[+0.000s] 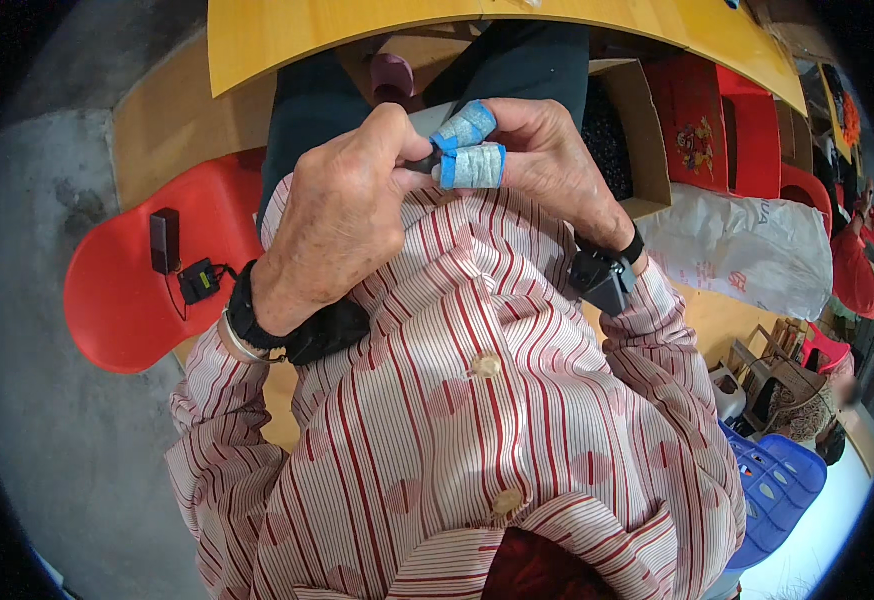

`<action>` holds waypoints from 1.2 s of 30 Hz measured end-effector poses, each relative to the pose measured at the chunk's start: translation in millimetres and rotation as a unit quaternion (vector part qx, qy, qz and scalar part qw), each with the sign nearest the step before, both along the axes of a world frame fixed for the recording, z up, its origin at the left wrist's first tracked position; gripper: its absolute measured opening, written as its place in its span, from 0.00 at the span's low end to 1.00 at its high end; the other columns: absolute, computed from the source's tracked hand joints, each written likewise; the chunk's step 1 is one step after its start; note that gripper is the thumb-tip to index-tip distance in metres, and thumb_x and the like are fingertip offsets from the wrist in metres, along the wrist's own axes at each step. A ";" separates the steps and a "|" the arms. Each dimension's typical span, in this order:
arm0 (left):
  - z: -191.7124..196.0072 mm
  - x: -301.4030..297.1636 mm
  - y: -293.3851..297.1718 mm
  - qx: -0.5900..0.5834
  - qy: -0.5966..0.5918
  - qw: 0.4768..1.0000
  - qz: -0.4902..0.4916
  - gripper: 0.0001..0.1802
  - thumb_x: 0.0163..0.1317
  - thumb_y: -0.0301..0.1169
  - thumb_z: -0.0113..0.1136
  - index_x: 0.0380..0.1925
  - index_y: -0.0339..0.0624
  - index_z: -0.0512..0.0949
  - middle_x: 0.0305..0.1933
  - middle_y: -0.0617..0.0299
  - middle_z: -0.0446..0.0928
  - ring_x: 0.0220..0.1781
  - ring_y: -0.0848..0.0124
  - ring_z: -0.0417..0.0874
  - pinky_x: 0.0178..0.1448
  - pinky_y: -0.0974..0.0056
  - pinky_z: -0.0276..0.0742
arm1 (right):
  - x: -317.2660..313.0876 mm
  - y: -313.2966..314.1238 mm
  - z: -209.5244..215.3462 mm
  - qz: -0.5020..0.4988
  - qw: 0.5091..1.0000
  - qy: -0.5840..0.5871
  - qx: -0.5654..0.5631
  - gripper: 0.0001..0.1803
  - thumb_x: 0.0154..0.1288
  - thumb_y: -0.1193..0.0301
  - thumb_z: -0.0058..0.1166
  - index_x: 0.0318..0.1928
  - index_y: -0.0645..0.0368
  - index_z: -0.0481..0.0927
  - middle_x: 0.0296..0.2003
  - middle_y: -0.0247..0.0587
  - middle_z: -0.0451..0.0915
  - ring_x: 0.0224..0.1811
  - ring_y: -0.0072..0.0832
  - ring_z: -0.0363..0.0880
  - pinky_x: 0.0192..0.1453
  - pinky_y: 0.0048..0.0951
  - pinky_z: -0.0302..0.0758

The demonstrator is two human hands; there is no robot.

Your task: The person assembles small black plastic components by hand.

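Both hands meet above my lap, just short of the table edge. My left hand [342, 205] is closed, its thumb and index finger pinching a small dark piece [420, 162] that I cannot identify. My right hand [562, 165] comes in from the other side, with its thumb and a finger closed around the same spot. Grey fabric finger covers [474, 167] with blue edges sit on those two fingertips. What lies between the covered tips is mostly hidden. Each wrist wears a black strap, and a small black device [600, 280] rides on the right one.
A yellow table [377, 25] curves across the top. On a red chair [107, 290] at the left lie a black box [165, 240] and a small wired device [200, 281]. To the right stand a cardboard box [647, 150] of dark pieces, a red box [692, 125] and a white plastic bag [747, 245].
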State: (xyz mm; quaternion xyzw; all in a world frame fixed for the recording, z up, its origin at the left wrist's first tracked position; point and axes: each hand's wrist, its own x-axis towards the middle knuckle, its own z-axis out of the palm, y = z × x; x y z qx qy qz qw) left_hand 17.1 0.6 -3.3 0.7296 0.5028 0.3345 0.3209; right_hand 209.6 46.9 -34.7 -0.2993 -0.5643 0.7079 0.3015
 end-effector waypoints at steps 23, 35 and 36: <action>-8.8 0.0 0.7 -0.057 -0.039 0.998 -0.011 0.07 0.54 0.15 0.55 0.32 0.32 0.69 0.27 0.52 0.80 0.32 0.67 0.84 0.34 0.67 0.77 | 1.9 13.6 7.9 0.068 0.980 -0.022 -0.188 0.12 0.60 0.73 0.58 0.43 0.64 0.80 0.33 0.35 0.81 0.27 0.17 0.80 0.23 0.14 0.80; 1.1 2.6 1.9 -0.069 -0.073 0.995 0.016 0.07 0.54 0.14 0.54 0.32 0.31 0.69 0.28 0.53 0.80 0.34 0.67 0.85 0.34 0.68 0.77 | -1.7 3.5 -16.8 0.054 0.951 0.136 -0.272 0.14 0.60 0.69 0.59 0.44 0.64 0.78 0.31 0.34 0.78 0.30 0.17 0.78 0.26 0.16 0.83; -0.3 1.5 1.3 -0.063 -0.065 0.996 0.011 0.07 0.54 0.14 0.54 0.32 0.31 0.69 0.28 0.53 0.80 0.34 0.67 0.85 0.34 0.68 0.77 | -1.4 4.9 -16.9 0.054 0.951 0.136 -0.272 0.14 0.60 0.69 0.59 0.44 0.64 0.78 0.31 0.34 0.78 0.30 0.17 0.78 0.26 0.16 0.83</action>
